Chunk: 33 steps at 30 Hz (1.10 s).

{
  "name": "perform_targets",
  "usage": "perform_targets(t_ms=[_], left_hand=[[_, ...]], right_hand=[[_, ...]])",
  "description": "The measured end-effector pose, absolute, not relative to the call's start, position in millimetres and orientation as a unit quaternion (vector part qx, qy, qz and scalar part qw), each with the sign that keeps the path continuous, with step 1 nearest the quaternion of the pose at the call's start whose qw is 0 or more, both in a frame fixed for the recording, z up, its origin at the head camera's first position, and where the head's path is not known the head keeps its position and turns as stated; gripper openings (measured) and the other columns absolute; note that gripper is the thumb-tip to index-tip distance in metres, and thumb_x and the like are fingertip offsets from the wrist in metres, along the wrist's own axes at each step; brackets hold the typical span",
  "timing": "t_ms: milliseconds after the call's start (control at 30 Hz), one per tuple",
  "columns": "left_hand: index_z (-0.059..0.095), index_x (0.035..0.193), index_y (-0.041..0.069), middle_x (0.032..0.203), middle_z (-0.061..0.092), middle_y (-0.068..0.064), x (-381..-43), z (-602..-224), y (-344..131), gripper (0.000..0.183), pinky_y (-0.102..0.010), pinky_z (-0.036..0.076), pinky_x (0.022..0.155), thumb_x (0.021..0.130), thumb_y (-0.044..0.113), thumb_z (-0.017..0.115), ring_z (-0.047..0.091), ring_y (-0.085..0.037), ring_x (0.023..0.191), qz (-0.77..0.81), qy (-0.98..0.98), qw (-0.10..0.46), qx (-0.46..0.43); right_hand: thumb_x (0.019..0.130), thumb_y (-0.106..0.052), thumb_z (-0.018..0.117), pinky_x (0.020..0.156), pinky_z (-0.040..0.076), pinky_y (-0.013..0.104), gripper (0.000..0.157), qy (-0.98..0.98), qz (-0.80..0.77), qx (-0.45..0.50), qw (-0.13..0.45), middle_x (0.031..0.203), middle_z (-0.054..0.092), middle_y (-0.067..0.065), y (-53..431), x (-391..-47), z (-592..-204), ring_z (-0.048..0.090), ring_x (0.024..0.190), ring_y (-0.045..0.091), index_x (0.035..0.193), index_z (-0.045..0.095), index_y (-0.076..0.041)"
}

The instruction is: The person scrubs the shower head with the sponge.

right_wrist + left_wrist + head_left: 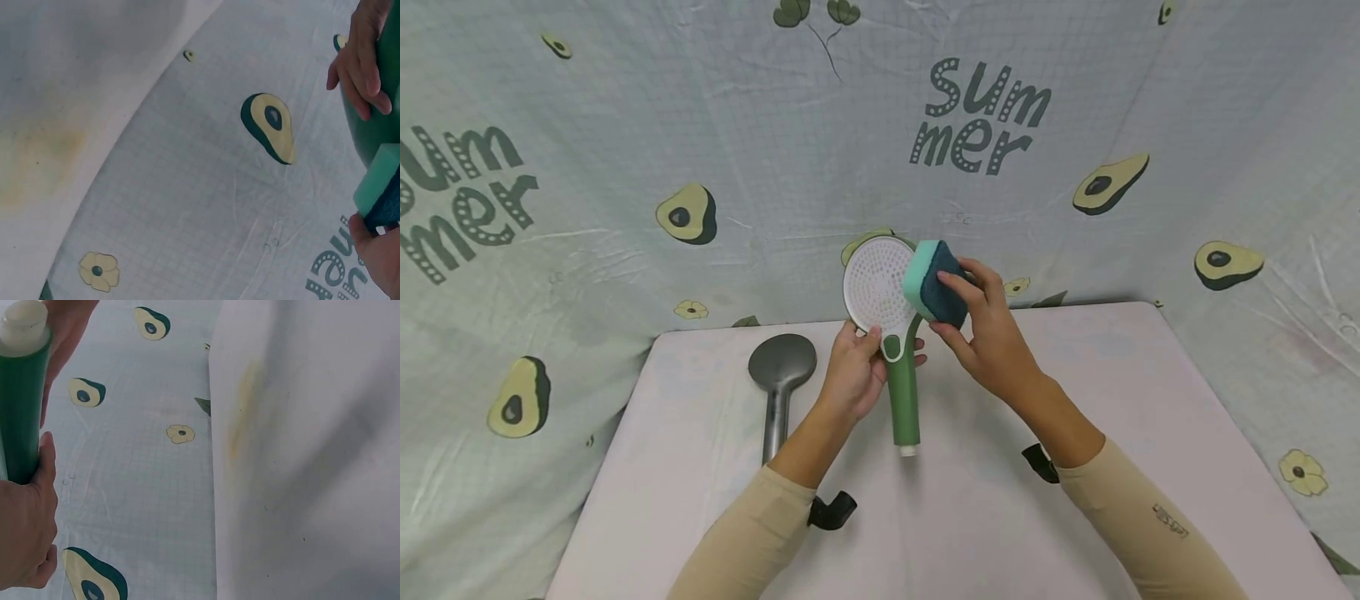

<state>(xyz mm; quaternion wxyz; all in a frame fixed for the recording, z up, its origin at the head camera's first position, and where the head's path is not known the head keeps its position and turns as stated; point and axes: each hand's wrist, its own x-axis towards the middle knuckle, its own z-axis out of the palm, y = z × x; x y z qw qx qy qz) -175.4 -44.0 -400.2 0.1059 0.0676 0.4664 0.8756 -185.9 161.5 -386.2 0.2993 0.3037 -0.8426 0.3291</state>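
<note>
In the head view a green handheld shower head (905,404) with a white nozzle face (877,283) is held upright over the table. My left hand (855,372) grips it just below the face, thumb in front near the green button and fingertips showing behind the handle. My right hand (992,333) pinches a sponge (946,302) with a light teal side and a dark blue side. The teal side overlaps the right edge of the nozzle face. From the left wrist, the green handle (24,419) shows its white threaded end. In the right wrist view the sponge (378,181) lies close against the green shower head.
A dark grey shower head (782,362) lies on the pinkish-white table (985,500), left of my left forearm. Black wrist-camera mounts (833,510) sit at both forearms. A curtain (820,167) printed with avocados and lettering hangs behind the table and along its sides.
</note>
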Motion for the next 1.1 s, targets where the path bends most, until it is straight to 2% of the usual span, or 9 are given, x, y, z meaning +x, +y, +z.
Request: perform_targets(t_ms=[233, 367, 467, 533, 600, 700, 933, 1033, 1100], left_hand=[[0.022, 0.160, 0.010, 0.156, 0.044, -0.024, -177.7, -402.6, -41.8, 0.047, -0.040, 0.062, 0.087, 0.113, 0.007, 0.024, 0.073, -0.023, 0.098, 0.874, 0.475, 0.095, 0.048], [0.023, 0.158, 0.010, 0.155, 0.044, -0.023, -178.2, -403.9, -40.6, 0.046, -0.038, 0.060, 0.086, 0.112, 0.007, 0.023, 0.068, -0.025, 0.108, 0.873, 0.481, 0.075, 0.025], [0.022, 0.159, 0.008, 0.160, 0.040, -0.018, -178.2, -403.9, -39.9, 0.047, -0.036, 0.052, 0.106, 0.112, 0.006, 0.024, 0.054, -0.025, 0.136, 0.876, 0.480, 0.053, 0.018], [0.020, 0.160, 0.005, 0.164, 0.034, -0.015, -178.4, -403.7, -39.4, 0.048, -0.035, 0.039, 0.120, 0.112, 0.005, 0.025, 0.036, -0.024, 0.151, 0.879, 0.474, 0.037, 0.021], [0.020, 0.159, 0.003, 0.165, 0.032, -0.015, -179.0, -403.4, -38.8, 0.049, -0.033, 0.025, 0.128, 0.111, 0.004, 0.028, 0.028, -0.023, 0.156, 0.882, 0.470, 0.025, 0.026], [0.022, 0.158, 0.001, 0.164, 0.034, -0.016, -179.4, -402.8, -38.4, 0.049, -0.035, 0.025, 0.128, 0.111, 0.004, 0.033, 0.030, -0.024, 0.155, 0.882, 0.469, 0.020, 0.039], [0.029, 0.156, 0.008, 0.152, 0.047, -0.010, -180.5, -403.7, -39.0, 0.050, -0.025, 0.048, 0.109, 0.109, 0.012, 0.046, 0.053, -0.015, 0.134, 0.871, 0.487, 0.029, 0.056], [0.034, 0.151, 0.011, 0.132, 0.056, -0.007, -181.0, -403.4, -39.1, 0.049, -0.023, 0.060, 0.082, 0.106, 0.019, 0.053, 0.067, -0.010, 0.100, 0.860, 0.508, 0.036, 0.038], [0.039, 0.143, 0.011, 0.114, 0.058, -0.007, -181.7, -403.3, -39.5, 0.045, -0.023, 0.060, 0.066, 0.104, 0.020, 0.059, 0.067, -0.010, 0.077, 0.853, 0.518, 0.053, 0.022]], right_hand=[[0.089, -0.005, 0.080, 0.109, 0.047, 0.061, 0.081, -0.836, 0.365, 0.299, 0.280, 0.154, 0.029, 0.028, 163.3, -175.7, -396.7, 0.043, 0.140, 0.043, 0.153, 0.031, -0.009], [0.098, -0.022, 0.072, 0.105, 0.049, 0.062, 0.070, -0.826, 0.361, 0.331, 0.281, 0.153, 0.029, 0.029, 161.5, -167.8, -408.5, 0.045, 0.137, 0.044, 0.153, 0.031, -0.007], [0.104, -0.040, 0.057, 0.102, 0.052, 0.061, 0.063, -0.822, 0.347, 0.355, 0.279, 0.151, 0.030, 0.029, 159.5, -161.4, -419.4, 0.046, 0.136, 0.044, 0.151, 0.033, -0.006], [0.104, -0.044, 0.052, 0.100, 0.054, 0.059, 0.062, -0.823, 0.336, 0.371, 0.269, 0.151, 0.031, 0.029, 157.3, -157.1, -427.1, 0.047, 0.135, 0.044, 0.150, 0.034, -0.007], [0.104, -0.045, 0.052, 0.101, 0.054, 0.057, 0.060, -0.824, 0.330, 0.383, 0.254, 0.151, 0.031, 0.028, 155.3, -153.1, -433.7, 0.048, 0.136, 0.044, 0.149, 0.035, -0.009], [0.104, -0.044, 0.052, 0.101, 0.055, 0.055, 0.058, -0.823, 0.331, 0.397, 0.238, 0.152, 0.032, 0.027, 153.8, -148.6, -440.5, 0.049, 0.135, 0.042, 0.148, 0.036, -0.010], [0.105, -0.046, 0.052, 0.101, 0.056, 0.054, 0.057, -0.823, 0.330, 0.393, 0.244, 0.153, 0.032, 0.026, 161.7, -143.7, -440.9, 0.048, 0.136, 0.042, 0.147, 0.038, -0.010], [0.105, -0.047, 0.052, 0.101, 0.055, 0.055, 0.058, -0.827, 0.329, 0.384, 0.246, 0.153, 0.031, 0.025, 167.7, -142.0, -438.0, 0.047, 0.137, 0.041, 0.147, 0.038, -0.010], [0.104, -0.048, 0.052, 0.102, 0.055, 0.056, 0.059, -0.830, 0.332, 0.376, 0.244, 0.154, 0.030, 0.025, 171.7, -140.7, -435.2, 0.046, 0.137, 0.041, 0.148, 0.037, -0.010]])
